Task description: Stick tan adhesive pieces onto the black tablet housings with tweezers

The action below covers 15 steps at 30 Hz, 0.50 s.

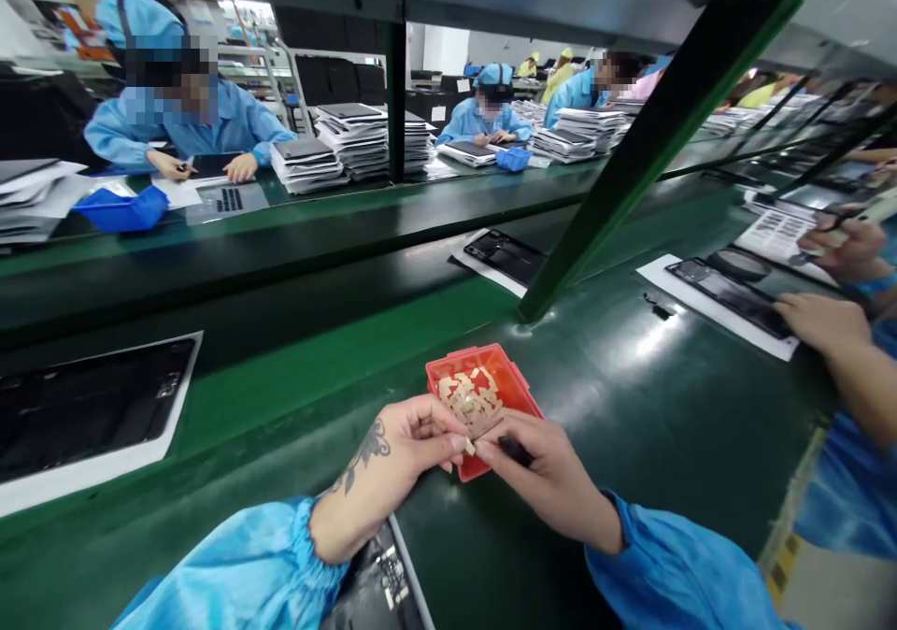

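A small red plastic tray (515,379) holding several little tan adhesive pieces (471,394) sits on the green bench in front of me. My left hand (410,448), with a tattoo on the wrist, is closed with its fingertips pinched at one small tan piece (469,445) just in front of the tray. My right hand (547,466) meets it there, fingers closed on a dark slim tool and touching the same piece. Under my left forearm lies a dark device panel (382,579) on a white sheet.
A green conveyor belt (280,265) carries dark panels on white sheets (84,415) (501,256). A slanted green post (631,163) rises behind the tray. A co-worker's hands (819,317) rest on a panel at right. People in blue coats work beside stacks across the belt.
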Each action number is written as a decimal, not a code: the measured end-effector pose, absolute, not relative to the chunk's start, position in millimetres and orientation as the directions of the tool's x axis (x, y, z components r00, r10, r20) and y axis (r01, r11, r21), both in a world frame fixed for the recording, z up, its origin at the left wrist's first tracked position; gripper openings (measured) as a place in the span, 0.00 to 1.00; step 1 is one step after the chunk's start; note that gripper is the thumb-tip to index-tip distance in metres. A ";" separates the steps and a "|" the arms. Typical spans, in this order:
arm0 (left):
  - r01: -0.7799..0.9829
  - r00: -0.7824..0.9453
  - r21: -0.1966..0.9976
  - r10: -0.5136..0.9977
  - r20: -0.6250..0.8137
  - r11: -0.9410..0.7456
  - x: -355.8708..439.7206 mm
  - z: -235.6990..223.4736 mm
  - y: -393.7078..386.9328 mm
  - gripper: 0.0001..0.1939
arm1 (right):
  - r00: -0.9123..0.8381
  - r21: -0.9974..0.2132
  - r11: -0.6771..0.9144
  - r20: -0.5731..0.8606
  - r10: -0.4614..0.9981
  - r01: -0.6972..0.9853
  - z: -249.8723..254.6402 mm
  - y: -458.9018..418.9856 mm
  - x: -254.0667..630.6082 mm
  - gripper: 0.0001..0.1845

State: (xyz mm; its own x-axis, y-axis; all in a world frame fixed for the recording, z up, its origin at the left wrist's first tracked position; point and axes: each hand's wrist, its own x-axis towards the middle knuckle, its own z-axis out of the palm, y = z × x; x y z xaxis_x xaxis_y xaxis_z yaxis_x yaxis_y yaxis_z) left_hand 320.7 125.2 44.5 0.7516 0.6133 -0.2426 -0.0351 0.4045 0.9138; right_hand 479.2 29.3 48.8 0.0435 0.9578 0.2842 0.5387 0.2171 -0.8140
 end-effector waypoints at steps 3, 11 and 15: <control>-0.002 0.756 0.931 0.609 -0.238 0.366 324.2 41.6 125.9 0.10 | 0.027 -0.824 0.252 0.307 0.951 0.507 46.6 29.0 482.1 0.07; 0.031 0.740 0.976 0.652 -0.168 0.215 325.5 38.9 120.1 0.11 | 0.078 -0.852 0.199 0.269 0.960 0.484 45.1 32.2 484.0 0.08; 0.010 0.745 0.968 0.643 -0.174 0.251 325.6 38.7 120.6 0.11 | 0.075 -0.850 0.206 0.275 0.958 0.485 45.3 31.6 481.8 0.08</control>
